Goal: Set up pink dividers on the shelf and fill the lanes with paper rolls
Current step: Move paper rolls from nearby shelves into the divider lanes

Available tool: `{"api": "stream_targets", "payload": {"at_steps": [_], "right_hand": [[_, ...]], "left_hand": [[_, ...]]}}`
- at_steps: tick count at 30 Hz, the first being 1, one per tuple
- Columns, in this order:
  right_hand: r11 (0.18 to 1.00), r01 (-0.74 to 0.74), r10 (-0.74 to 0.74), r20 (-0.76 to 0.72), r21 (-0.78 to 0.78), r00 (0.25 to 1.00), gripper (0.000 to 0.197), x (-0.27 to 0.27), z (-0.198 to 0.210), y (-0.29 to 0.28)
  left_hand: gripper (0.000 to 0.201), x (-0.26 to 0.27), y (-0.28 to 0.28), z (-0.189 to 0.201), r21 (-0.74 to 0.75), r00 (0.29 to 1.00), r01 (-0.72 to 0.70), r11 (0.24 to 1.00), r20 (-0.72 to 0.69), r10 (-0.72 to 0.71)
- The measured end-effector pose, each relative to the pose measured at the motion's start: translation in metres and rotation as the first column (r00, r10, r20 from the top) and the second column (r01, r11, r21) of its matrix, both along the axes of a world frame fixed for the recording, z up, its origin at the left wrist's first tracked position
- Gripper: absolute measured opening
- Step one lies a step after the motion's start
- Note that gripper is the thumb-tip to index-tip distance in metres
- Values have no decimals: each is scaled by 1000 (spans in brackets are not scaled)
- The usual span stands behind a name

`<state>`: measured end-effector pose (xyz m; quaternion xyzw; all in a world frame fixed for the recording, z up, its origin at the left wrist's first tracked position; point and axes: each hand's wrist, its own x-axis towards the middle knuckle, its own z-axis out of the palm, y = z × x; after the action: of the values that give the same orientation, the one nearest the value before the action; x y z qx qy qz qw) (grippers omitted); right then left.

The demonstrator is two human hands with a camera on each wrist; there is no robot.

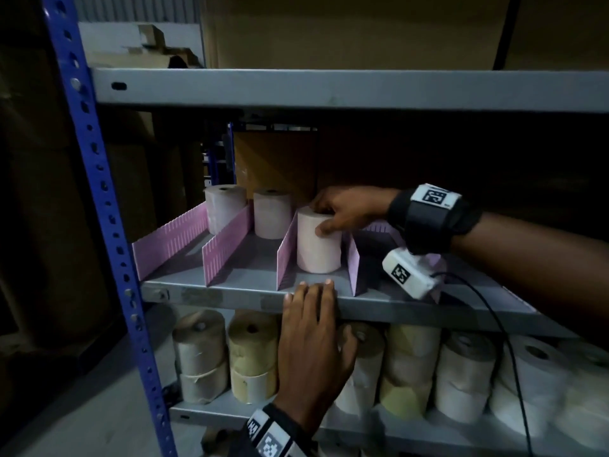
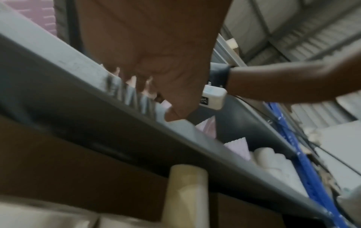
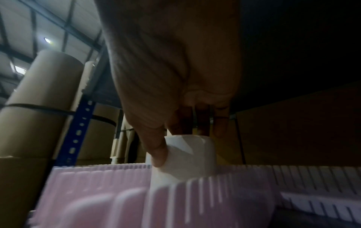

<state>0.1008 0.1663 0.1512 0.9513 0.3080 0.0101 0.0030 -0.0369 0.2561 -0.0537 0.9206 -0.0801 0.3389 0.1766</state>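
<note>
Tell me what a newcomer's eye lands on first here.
The pink dividers standing in rows on the grey shelf, with the right hand gripping a white roll in the third lane. Then the left hand resting on the shelf's front edge, above the stacked rolls below.

Matt paper roll (image 1: 319,240), ribbed plastic dividers (image 1: 171,243) (pink).

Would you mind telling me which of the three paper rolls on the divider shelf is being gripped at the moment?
The front roll in the third lane from the left: the right hand grips its top. The two rolls farther back stand untouched.
</note>
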Motion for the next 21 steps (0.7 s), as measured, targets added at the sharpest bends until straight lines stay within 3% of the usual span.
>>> {"api": "stream_targets", "payload": {"at_steps": [3, 7, 10, 14, 21], "right_hand": [[997, 59, -55, -81, 43, 995, 42, 27, 0, 5], [997, 73, -73, 36, -16, 997, 35, 52, 3, 11], [996, 92, -91, 28, -20, 995, 37, 69, 3, 11], [993, 112, -112, -3, 23, 994, 56, 85, -3, 11], [987, 149, -148, -20, 66, 989, 66, 101, -9, 9]], "left_hand": [[67, 1, 5, -4, 53, 1000, 9, 999, -8, -9], [64, 0, 5, -4, 46, 1000, 12, 999, 17, -13], [65, -2, 1, -3, 21, 1000, 10, 1000, 22, -10], [69, -2, 1, -2, 35, 1000, 9, 999, 25, -10], [69, 1, 0, -7, 39, 998, 6, 999, 56, -8]]}}
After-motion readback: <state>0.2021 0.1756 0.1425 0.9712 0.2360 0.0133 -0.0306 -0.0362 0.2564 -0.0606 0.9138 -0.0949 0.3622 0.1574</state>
